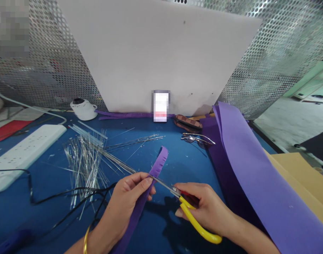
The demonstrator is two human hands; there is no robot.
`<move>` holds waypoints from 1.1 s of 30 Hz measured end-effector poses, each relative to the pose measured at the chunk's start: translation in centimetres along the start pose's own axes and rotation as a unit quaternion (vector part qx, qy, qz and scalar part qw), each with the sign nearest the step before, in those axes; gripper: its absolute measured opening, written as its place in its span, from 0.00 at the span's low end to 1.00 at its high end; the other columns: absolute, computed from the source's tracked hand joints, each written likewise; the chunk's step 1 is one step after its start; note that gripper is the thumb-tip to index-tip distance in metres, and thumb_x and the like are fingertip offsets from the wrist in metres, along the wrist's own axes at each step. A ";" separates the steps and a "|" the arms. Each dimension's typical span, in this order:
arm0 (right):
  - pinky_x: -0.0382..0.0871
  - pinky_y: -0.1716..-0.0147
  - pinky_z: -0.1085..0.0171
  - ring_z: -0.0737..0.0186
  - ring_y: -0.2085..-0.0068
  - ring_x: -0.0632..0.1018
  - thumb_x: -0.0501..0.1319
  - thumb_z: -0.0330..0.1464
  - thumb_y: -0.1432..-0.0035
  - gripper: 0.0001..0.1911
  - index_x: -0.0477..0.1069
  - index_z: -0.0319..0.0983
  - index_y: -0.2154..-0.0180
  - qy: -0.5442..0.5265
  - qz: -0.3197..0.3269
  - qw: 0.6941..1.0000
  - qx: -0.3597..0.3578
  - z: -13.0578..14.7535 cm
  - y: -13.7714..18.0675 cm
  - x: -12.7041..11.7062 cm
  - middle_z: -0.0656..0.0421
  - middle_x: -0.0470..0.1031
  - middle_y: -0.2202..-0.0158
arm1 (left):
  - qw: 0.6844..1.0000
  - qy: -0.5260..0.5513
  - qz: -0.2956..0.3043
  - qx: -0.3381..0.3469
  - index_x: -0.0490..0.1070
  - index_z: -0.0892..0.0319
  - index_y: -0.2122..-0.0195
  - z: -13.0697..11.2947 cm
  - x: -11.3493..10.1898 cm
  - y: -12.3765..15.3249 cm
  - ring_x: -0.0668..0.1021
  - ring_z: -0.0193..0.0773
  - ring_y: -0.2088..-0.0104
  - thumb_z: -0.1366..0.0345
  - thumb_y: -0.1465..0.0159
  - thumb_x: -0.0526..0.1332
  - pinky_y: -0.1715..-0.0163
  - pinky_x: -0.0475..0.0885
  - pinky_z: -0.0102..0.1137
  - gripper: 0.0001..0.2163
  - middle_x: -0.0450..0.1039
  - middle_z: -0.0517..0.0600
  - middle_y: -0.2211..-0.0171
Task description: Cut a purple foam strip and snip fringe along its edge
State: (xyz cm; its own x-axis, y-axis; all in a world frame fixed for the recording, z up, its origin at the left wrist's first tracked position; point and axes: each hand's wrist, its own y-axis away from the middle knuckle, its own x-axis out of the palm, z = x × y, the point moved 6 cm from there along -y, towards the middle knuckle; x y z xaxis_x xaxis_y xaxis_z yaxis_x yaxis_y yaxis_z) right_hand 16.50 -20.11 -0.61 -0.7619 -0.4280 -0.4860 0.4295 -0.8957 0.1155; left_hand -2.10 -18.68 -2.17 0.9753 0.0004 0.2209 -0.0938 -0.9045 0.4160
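My left hand (pixel 133 192) pinches a long purple strip (pixel 159 163) between thumb and fingers. The strip's upper end curls and shows a row of short cuts along one edge; its lower part runs down under my left wrist. My right hand (pixel 203 206) grips a pair of scissors (pixel 201 227) with yellow handles. Their metal blades reach left to the strip, touching its edge just above my left thumb. Whether the blades are fully closed there is hard to make out. Part of the scissor handle is hidden by my right fingers.
Thin metal wires (pixel 87 165) lie in a heap at left, near a white power strip (pixel 31 151) and black cables (pixel 71 192). Eyeglasses (pixel 197 139), a checkered case (pixel 187 122) and a lit phone (pixel 160 106) are behind. Large purple sheets (pixel 256 169) cover the right side.
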 end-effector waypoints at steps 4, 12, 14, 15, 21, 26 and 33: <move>0.55 0.73 0.68 0.67 0.73 0.62 0.71 0.31 0.50 0.10 0.76 0.39 0.64 0.002 0.000 1.000 -0.002 -0.2 0.0 0.0 0.66 0.63 0.75 | 1.000 0.018 0.008 -0.008 0.78 0.60 0.74 0.1 0.0 0.0 0.70 0.29 0.78 0.61 0.45 0.69 0.75 0.65 0.22 0.07 0.74 0.45 0.80; 0.52 0.74 0.69 0.68 0.73 0.60 0.70 0.30 0.51 0.08 0.74 0.38 0.68 -0.020 0.009 1.000 0.011 -0.3 -0.2 0.1 0.67 0.59 0.76 | 0.997 0.070 0.025 -0.027 0.78 0.61 0.74 0.1 0.3 0.0 0.69 0.29 0.78 0.63 0.47 0.70 0.76 0.64 0.22 0.07 0.72 0.45 0.81; 0.52 0.75 0.69 0.68 0.73 0.59 0.70 0.29 0.52 0.08 0.72 0.38 0.70 -0.028 0.009 0.999 0.013 -0.3 -0.2 0.2 0.68 0.58 0.77 | 0.997 0.070 0.023 -0.026 0.78 0.61 0.74 0.2 0.3 0.0 0.69 0.28 0.78 0.63 0.46 0.70 0.76 0.64 0.22 0.07 0.72 0.45 0.81; 0.51 0.75 0.69 0.68 0.73 0.59 0.70 0.29 0.52 0.08 0.72 0.38 0.71 -0.034 0.010 0.999 0.012 -0.3 -0.2 0.2 0.68 0.58 0.77 | 0.997 0.069 0.023 -0.024 0.77 0.61 0.74 0.2 0.3 0.0 0.70 0.28 0.78 0.63 0.46 0.70 0.76 0.64 0.22 0.07 0.73 0.45 0.81; 0.53 0.74 0.68 0.68 0.73 0.59 0.69 0.30 0.50 0.07 0.74 0.38 0.68 -0.048 0.004 0.999 0.004 -0.5 -0.1 0.1 0.67 0.59 0.76 | 0.998 0.056 0.023 -0.027 0.78 0.61 0.72 0.4 0.3 -0.1 0.71 0.28 0.77 0.62 0.47 0.71 0.74 0.65 0.22 0.08 0.75 0.45 0.79; 0.57 0.73 0.68 0.66 0.72 0.64 0.72 0.29 0.54 0.16 0.76 0.42 0.60 -0.043 -0.017 0.999 0.014 -0.9 0.2 0.2 0.66 0.66 0.72 | 1.000 0.014 0.005 0.007 0.77 0.60 0.73 -0.1 0.1 -0.1 0.71 0.29 0.77 0.60 0.47 0.71 0.73 0.66 0.23 0.09 0.75 0.45 0.79; 0.58 0.74 0.68 0.66 0.72 0.66 0.73 0.30 0.55 0.24 0.76 0.46 0.53 -0.006 -0.028 1.000 0.005 -0.8 0.4 0.0 0.65 0.68 0.70 | 1.000 -0.004 -0.002 0.019 0.77 0.59 0.72 -0.2 0.0 -0.1 0.71 0.29 0.77 0.59 0.48 0.71 0.73 0.66 0.24 0.09 0.75 0.44 0.79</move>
State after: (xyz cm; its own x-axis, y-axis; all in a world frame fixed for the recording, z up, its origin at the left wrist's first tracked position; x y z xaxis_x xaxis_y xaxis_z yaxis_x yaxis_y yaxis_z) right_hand 17.07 -20.33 -1.30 -0.7904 -0.3782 -0.4819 0.3811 -0.9195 0.0966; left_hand -2.13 -18.49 -1.99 0.9772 0.0003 0.2121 -0.0829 -0.9200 0.3830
